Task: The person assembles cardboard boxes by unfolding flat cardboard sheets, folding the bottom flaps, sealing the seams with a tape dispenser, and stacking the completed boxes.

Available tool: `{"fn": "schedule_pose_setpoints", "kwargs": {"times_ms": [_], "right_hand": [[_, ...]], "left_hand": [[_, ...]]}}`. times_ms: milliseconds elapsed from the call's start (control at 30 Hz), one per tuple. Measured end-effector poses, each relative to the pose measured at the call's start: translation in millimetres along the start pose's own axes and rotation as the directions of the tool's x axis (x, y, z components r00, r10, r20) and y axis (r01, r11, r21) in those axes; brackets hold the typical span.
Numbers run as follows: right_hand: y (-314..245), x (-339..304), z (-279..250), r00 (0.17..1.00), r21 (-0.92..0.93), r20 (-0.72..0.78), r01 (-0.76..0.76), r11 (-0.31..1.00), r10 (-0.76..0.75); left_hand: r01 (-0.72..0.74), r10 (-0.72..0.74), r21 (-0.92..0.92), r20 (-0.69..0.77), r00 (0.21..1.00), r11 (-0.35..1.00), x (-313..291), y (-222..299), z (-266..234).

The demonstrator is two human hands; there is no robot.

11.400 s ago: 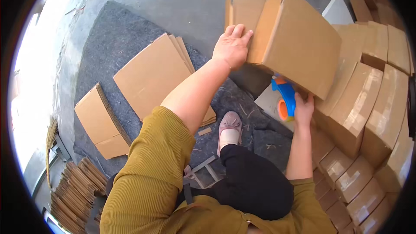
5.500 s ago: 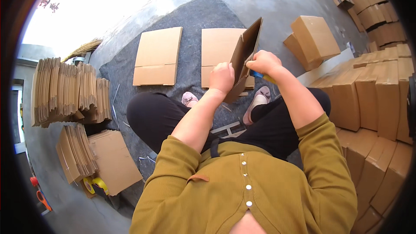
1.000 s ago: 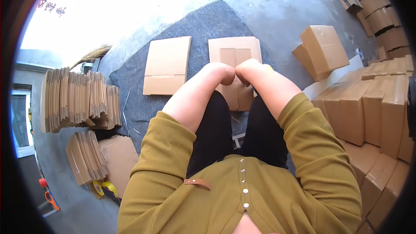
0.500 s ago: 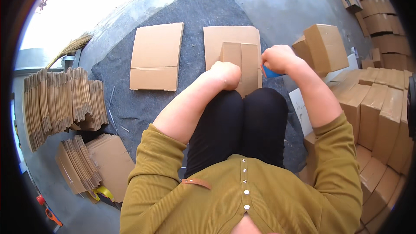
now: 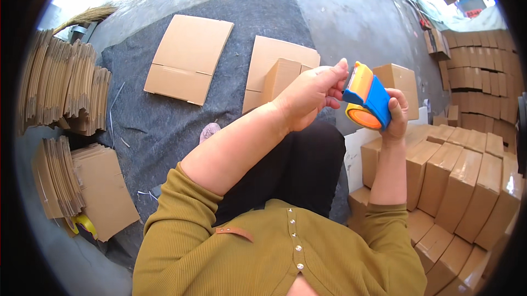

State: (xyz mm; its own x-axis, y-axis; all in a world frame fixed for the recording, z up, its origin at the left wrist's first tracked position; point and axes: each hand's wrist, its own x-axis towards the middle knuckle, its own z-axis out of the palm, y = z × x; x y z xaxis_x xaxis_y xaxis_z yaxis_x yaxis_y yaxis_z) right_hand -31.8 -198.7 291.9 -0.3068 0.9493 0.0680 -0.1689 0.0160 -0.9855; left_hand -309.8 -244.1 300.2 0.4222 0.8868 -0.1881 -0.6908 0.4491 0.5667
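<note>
Blue-and-yellow tape dispenser (image 5: 379, 102) clasped in right hand (image 5: 397, 117); left hand (image 5: 314, 94) beside its left edge, grip unclear.

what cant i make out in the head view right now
All in the head view:
Carton behind the left forearm: lower part hidden by that arm.
Right hand: some fingers hidden behind the blue tape dispenser.
Left hand: too small to tell whether it pinches a tape end.
Near right carton stack: cut off by the dark lens rim.
</note>
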Motion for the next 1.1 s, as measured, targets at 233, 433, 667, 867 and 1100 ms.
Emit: {"fn": "schedule_pose_setpoints", "kwargs": {"times_ms": [233,433,667,867,1100], "right_hand": [[0.8,1.4,13.2,1.0,-0.07,0.03,0.009,0.997,-0.007],[-7.1,16.8,46.5,0.982,-0.569,0.034,-0.134,0.811,0.186],[-6.7,43.3,43.4,0.948,-0.802,0.117,-0.085,0.591,0.295],[17.9,72.3,15.9,0.895,-0.788,0.032,-0.251,0.562,0.444],[50.1,99.0,2.5,0.853,-0.764,0.004,-0.334,0.552,0.522]], "left_hand": [[-0.015,0.023,0.069,-0.117,0.993,0.998,-0.9,-5.6,-15.5],[-0.133,0.443,0.774,-0.205,0.873,0.62,13.9,-20.7,-56.0],[-0.08,0.341,0.47,-0.503,0.795,0.879,5.5,-6.0,-107.6],[-0.014,0.274,0.41,-0.583,0.765,0.912,9.9,-9.2,-165.0],[0.059,0.264,0.447,-0.622,0.737,0.892,35.9,-27.6,-194.1]]}}
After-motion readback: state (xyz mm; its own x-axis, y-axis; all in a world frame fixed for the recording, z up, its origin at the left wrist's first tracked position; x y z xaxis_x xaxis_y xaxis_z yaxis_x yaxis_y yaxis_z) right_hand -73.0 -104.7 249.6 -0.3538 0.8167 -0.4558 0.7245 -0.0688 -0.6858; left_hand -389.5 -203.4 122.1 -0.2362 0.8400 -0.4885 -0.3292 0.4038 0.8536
